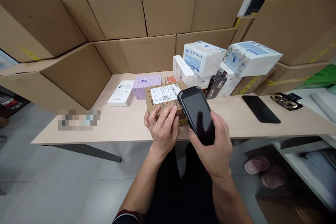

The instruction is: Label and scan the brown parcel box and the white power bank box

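Note:
My left hand [163, 129] grips the near edge of a small brown cardboard parcel [157, 106] that bears a white shipping label [165, 93] with barcodes. The parcel rests on the light wooden table [120, 126]. My right hand [214, 143] holds a black rugged handheld device [196, 112] with a dark screen, tilted over the parcel's right side near the label. Both hands have their fingers wrapped round what they hold.
Behind the parcel lie a white flat box [122, 92], a lilac dotted box [146, 85], white boxes and two tissue packs [203, 57] [250, 57]. A black phone [260, 108] lies at right. Cardboard cartons [168, 8] wall the back. Pink slippers [265, 169] sit on the floor.

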A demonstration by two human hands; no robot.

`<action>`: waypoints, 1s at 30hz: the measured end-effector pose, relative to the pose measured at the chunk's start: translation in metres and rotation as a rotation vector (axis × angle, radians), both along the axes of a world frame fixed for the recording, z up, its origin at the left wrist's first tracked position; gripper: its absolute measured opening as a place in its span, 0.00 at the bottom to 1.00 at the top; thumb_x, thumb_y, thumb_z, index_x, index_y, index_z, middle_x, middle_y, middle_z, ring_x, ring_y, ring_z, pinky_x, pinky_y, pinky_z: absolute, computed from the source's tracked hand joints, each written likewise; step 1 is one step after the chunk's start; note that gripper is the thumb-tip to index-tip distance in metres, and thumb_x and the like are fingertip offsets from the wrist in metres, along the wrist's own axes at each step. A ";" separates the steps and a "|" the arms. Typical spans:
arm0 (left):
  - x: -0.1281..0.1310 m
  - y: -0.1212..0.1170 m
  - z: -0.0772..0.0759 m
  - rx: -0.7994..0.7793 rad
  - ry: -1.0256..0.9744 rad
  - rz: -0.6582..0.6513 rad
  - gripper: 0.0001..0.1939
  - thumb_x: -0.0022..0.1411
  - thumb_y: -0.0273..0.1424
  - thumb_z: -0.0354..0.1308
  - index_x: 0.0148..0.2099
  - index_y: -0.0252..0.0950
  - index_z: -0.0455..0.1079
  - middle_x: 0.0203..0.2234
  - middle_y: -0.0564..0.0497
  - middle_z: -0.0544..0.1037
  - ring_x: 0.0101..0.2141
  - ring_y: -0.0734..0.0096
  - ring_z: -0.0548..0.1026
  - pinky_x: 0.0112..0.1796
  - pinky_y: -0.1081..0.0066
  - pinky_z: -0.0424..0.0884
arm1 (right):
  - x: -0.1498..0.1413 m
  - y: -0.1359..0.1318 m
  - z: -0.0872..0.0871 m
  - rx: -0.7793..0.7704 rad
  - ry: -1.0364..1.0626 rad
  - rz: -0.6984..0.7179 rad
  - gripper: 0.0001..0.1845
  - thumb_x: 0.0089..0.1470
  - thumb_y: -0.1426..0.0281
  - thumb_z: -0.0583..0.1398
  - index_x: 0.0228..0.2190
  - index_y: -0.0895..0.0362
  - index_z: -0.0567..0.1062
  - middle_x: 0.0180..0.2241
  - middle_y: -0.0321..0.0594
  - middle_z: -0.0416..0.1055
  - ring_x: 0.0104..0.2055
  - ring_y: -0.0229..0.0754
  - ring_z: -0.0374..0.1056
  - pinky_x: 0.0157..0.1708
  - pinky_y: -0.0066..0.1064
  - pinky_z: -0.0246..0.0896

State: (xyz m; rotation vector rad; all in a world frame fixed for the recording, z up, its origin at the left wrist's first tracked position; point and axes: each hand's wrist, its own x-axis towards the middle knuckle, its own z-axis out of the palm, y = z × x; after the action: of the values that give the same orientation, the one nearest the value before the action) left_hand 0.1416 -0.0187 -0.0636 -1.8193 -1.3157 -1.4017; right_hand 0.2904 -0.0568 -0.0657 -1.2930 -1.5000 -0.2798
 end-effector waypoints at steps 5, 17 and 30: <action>-0.001 0.002 -0.002 0.033 -0.001 -0.019 0.15 0.64 0.29 0.62 0.53 0.41 0.77 0.45 0.50 0.84 0.53 0.60 0.70 0.63 0.57 0.49 | -0.006 -0.001 0.002 -0.004 -0.012 0.024 0.38 0.51 0.63 0.68 0.61 0.61 0.66 0.55 0.59 0.71 0.58 0.58 0.69 0.55 0.54 0.70; -0.001 0.006 -0.003 0.052 0.015 -0.026 0.15 0.63 0.28 0.62 0.52 0.43 0.77 0.45 0.51 0.84 0.53 0.59 0.71 0.62 0.56 0.51 | -0.010 0.005 -0.002 -0.007 -0.005 0.019 0.37 0.53 0.62 0.67 0.60 0.61 0.66 0.55 0.59 0.70 0.58 0.58 0.69 0.55 0.54 0.70; -0.001 0.006 -0.004 0.000 -0.014 -0.033 0.18 0.62 0.29 0.62 0.53 0.48 0.77 0.46 0.52 0.83 0.53 0.59 0.71 0.63 0.57 0.50 | -0.003 0.006 0.001 -0.016 -0.041 0.041 0.37 0.54 0.62 0.66 0.62 0.57 0.64 0.56 0.55 0.70 0.59 0.56 0.69 0.55 0.54 0.70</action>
State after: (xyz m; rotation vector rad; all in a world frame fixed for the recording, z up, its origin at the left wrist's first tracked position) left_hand 0.1406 -0.0131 -0.0672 -1.8418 -1.2989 -1.4343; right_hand 0.2876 -0.0506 -0.0647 -1.2743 -1.5648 -0.2690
